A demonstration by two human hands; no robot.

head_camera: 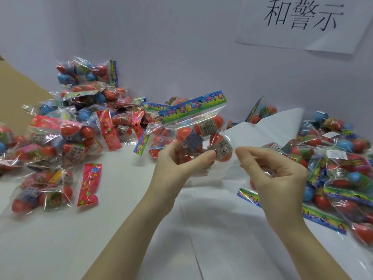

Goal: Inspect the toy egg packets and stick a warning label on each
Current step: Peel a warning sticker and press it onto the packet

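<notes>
My left hand (179,160) holds up a clear packet of red toy eggs (201,130) with a blue-green cartoon header card, gripping it from below at the centre of the view. A "6+" mark shows on one egg. My right hand (276,174) is just to the right, its thumb and fingers pinched on the packet's clear plastic edge; whether a label is between them I cannot tell. A white sheet (268,126) lies behind the packet.
A heap of toy egg packets (76,126) with red and blue eggs covers the table's left and back. Another pile of packets (341,168) lies at the right, some bearing white labels. A paper sign (302,21) hangs on the white wall.
</notes>
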